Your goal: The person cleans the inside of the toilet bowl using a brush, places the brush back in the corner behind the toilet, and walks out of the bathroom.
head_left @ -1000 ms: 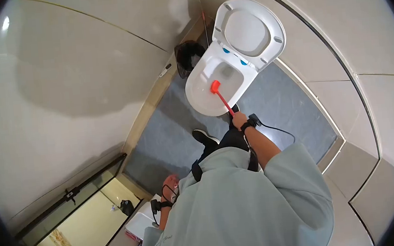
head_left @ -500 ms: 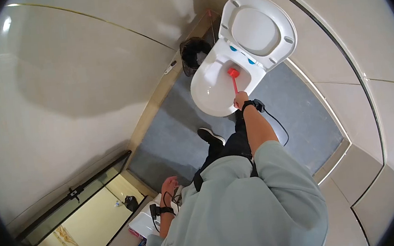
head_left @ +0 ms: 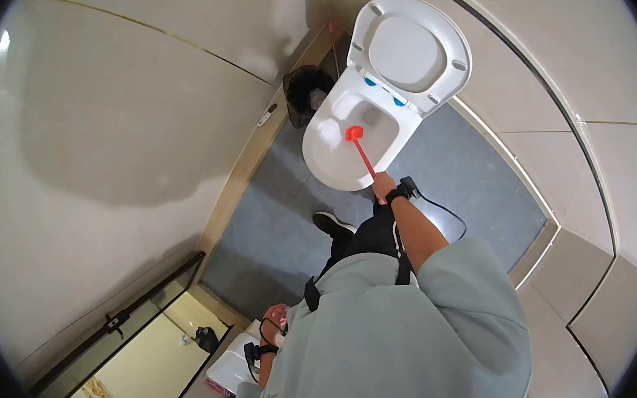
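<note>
My right hand (head_left: 383, 185) is wrapped round the red handle of a toilet brush (head_left: 363, 155). The brush's red head is inside the white toilet bowl (head_left: 322, 160), towards its middle. Behind the bowl, the toilet lid and seat (head_left: 405, 45) stand raised. My left hand (head_left: 272, 323) is held low at my left side, beside a white basin (head_left: 234, 363); it looks loosely open and holds nothing that I can see. Dark straps with small devices and cables are on both wrists.
A dark-lined waste bin (head_left: 301, 97) stands left of the toilet against the wall. A thin red-tipped stick (head_left: 333, 44) leans in the corner behind it. My shoe (head_left: 332, 224) is on the grey floor (head_left: 259, 220). A dark-framed mirror (head_left: 131, 363) is at lower left.
My right hand has drawn back towards me, and the brush head has moved left and nearer within the bowl. My left hand has shifted slightly downwards. The whole view has shifted a little.
</note>
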A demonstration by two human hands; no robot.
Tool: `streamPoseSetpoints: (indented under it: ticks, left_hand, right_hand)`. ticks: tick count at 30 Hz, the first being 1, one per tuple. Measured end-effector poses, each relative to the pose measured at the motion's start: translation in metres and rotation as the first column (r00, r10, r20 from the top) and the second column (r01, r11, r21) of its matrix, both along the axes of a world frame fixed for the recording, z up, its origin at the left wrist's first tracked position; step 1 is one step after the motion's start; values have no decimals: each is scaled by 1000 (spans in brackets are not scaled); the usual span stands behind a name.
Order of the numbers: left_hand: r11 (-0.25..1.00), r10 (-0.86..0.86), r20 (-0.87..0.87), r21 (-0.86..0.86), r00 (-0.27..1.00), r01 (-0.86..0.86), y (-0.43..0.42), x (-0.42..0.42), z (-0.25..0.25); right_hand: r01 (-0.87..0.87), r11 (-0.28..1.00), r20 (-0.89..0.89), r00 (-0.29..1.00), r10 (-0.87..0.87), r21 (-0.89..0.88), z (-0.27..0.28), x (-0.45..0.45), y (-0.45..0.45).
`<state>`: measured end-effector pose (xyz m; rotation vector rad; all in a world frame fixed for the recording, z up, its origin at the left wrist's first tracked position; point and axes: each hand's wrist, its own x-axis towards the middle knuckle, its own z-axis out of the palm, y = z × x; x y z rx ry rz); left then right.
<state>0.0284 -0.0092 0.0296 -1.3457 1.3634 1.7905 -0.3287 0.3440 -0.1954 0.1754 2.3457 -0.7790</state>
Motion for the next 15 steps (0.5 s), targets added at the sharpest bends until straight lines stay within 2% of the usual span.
streamPoseSetpoints:
  ticks: [2,3,4,5,6,8,9,10,11,12,13,14,15]
  left_hand:
    - [908,-366,-146,-271,919,318,1,-11,-1]
    - [907,-372,-163,-272,914,321,-1,-13,-7]
    - [949,-267,-104,-200,958,243,-3,-15,-14]
    - [979,-161,-37,-133,986,155,-5,-19,-23]
    - [979,-161,-50,-136,986,153,-8,-26,-32]
    - [959,-234,-57,-179,971,221,-12,-34,-42]
    - [959,-228,-54,-184,972,215,-12,-38,-43]
    - [949,-241,-59,-222,969,222,-10,-44,-41]
    - [939,-253,-59,-256,966,231,-7,-51,-37]
    - [940,-248,-48,-255,968,228,-7,-58,-31]
    - [915,-309,-122,-307,943,261,-8,-68,-23]
    - [889,-368,-195,-360,909,283,-8,-78,-17]
    - [850,-414,-192,-430,890,303,-4,-98,0]
  right_hand:
    - [65,997,130,989,-70,38,12,12,7]
    - [64,995,120,990,-73,74,22,14,11]
    - [62,992,110,991,-74,108,31,14,15]
    - [28,991,29,999,-32,134,48,10,15]
    - [-44,985,131,991,23,167,47,1,16]
    - [-90,983,-22,995,95,162,-76,3,14]
    - [-97,983,-20,995,101,156,-21,-1,31]
    - [-855,469,172,508,844,223,64,-50,6]
    - [-740,573,-108,576,810,353,18,-43,3]
    - [-617,768,-111,762,638,174,-6,-46,-8]
    - [-623,763,-104,759,643,170,-4,-41,-13]
    - [-561,817,-83,815,573,136,-1,-34,-19]
    - [-495,862,-62,862,503,107,5,-28,-24]
